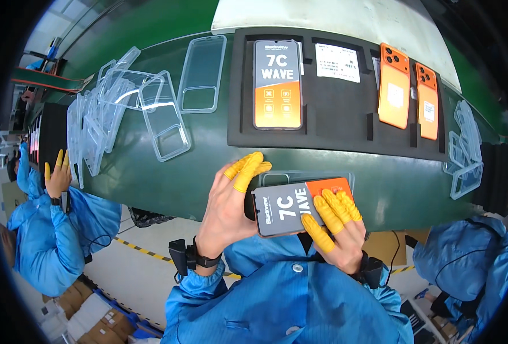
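A smartphone [291,209] with a printed grey and orange front lies sideways between my hands at the belt's near edge. My right hand [340,229] is closed on its right end, yellow finger cots across the front. At the other end, my left hand [231,200] is closed, its thumb against the phone's left edge; the thumb tip is hidden. The cot-covered left fingers bunch above the phone's upper left corner. Partly covered by the phone, a clear plastic phone case [300,175] lies just beyond it, close to the left fingertips.
A black foam tray [334,140] holds an upright grey and orange phone [278,86], a white label [337,63] and two orange phones [394,86]. Clear cases [96,120] pile up at left, others [466,149] at right on the green belt [208,149]. Co-workers in blue sit on both sides.
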The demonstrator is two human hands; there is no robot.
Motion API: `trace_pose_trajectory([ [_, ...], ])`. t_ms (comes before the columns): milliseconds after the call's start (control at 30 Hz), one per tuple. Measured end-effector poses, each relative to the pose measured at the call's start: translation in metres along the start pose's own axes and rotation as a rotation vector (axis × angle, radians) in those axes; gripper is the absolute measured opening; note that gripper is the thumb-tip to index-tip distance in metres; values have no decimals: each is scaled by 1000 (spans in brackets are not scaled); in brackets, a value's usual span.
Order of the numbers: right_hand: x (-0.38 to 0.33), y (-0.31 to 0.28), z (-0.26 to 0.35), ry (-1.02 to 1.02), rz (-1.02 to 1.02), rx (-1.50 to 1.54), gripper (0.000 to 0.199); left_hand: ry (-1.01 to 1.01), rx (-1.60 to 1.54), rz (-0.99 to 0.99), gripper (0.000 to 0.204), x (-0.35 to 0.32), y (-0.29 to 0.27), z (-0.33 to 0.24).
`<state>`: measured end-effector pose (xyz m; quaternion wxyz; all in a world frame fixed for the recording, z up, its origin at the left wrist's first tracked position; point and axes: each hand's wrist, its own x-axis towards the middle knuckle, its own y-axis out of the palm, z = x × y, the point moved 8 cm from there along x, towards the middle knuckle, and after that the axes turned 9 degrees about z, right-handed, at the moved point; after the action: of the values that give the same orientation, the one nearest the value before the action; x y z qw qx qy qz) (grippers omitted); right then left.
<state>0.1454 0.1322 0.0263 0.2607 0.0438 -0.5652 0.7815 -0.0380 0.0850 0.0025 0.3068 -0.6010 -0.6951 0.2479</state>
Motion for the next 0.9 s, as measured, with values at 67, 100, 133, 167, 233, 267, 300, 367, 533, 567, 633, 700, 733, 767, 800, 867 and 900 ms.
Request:
trace_pose_trajectory([
  [67,-2,2,-2,9,-23,-48,52,-41,16,-7,89,1,0,3],
  [100,-4,3,-2,0,-27,-71,53,-36,7,-10,86,1,0,3],
  [133,-5,3,-1,-12,-31,-94,54,-35,4,-7,86,1,2,4],
  [167,-6,3,-1,-9,-30,-95,54,-47,15,-9,87,0,2,6],
  [233,-6,4,3,-30,-21,-99,56,-58,22,-8,88,0,3,7],
  [267,-6,5,4,-26,-20,-100,56,-60,24,-7,90,0,2,7],
  [300,-5,4,4,-19,-37,-94,58,-62,27,-7,92,1,2,6],
  [367,-3,5,6,-2,-71,-106,61,-47,31,-1,93,2,2,5],
  [533,-4,6,6,48,-74,-140,61,-37,37,12,95,1,2,5],
  [567,-5,6,6,57,-58,-163,62,-35,42,5,96,0,2,5],
  [633,-5,5,5,64,-46,-168,62,-39,52,-1,96,1,1,6],
  [700,-7,7,5,72,-20,-182,61,-53,47,17,96,2,2,6],
  [733,-8,7,4,71,-21,-178,61,-56,50,17,96,3,3,7],
  [767,-9,8,3,73,-20,-180,59,-44,75,10,100,3,3,6],
  [800,-10,9,2,76,-19,-183,57,-31,99,3,104,3,3,5],
  [867,-8,6,1,69,-14,-174,53,-28,77,-8,98,2,2,5],
  [900,-9,6,1,58,15,-161,52,-21,53,-21,92,2,1,5],
])
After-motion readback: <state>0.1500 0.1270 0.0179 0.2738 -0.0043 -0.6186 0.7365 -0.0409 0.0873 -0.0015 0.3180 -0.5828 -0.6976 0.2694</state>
